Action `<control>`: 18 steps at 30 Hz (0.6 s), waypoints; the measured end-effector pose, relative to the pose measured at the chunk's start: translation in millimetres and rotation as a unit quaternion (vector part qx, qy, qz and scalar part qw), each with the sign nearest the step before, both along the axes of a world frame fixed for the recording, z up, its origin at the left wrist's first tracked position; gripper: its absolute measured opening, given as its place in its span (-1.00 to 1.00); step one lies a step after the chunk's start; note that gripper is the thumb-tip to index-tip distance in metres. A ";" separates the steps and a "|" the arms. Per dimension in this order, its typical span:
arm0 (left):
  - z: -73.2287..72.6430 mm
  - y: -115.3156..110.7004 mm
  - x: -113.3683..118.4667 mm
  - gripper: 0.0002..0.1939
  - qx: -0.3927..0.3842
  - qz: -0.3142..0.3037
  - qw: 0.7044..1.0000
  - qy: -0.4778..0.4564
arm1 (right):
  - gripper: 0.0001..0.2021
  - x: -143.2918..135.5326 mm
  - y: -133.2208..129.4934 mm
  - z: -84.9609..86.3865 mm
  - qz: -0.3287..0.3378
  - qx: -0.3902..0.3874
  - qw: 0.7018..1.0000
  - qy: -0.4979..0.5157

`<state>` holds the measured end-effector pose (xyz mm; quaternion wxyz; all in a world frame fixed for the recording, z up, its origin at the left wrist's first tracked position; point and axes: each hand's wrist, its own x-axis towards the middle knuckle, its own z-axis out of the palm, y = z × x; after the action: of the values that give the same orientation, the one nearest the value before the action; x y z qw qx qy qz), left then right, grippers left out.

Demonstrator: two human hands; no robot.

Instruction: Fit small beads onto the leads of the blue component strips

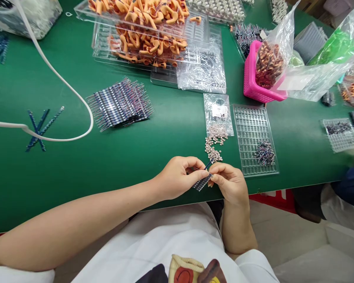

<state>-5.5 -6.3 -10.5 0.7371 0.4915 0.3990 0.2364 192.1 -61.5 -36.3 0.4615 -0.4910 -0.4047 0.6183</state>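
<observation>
Dark strip (201, 184) is at the near edge of the green table (135, 153). A clear tray (245, 135) lies to the right. The left hand (174, 177) pinches the strip; I can't tell if the right hand (231, 181) does. Tiny round bits (214, 153) lie just past.

One head-worn camera looks forward and steeply down past the white printed cloth shirt (177, 236) onto the flat green tabletop (165, 139), the bare left hand (174, 179) and bare right hand (232, 184) at near range.
</observation>
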 end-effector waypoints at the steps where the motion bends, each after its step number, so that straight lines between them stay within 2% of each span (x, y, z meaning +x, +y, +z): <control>1: 0.5 -0.1 -0.2 -0.85 0.001 -0.002 1.000 -0.004 | -0.91 0.1 -0.6 -0.2 0.001 -0.002 1.000 0.000; 18: 1.7 -1.6 0.9 -0.84 0.042 -0.005 0.999 -0.005 | -0.95 0.3 -0.4 0.1 0.019 0.005 1.000 0.007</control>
<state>-4.6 -8.0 -8.8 0.7188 0.5229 0.3826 0.2521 192.4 -61.9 -36.2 0.4551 -0.4767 -0.4134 0.6282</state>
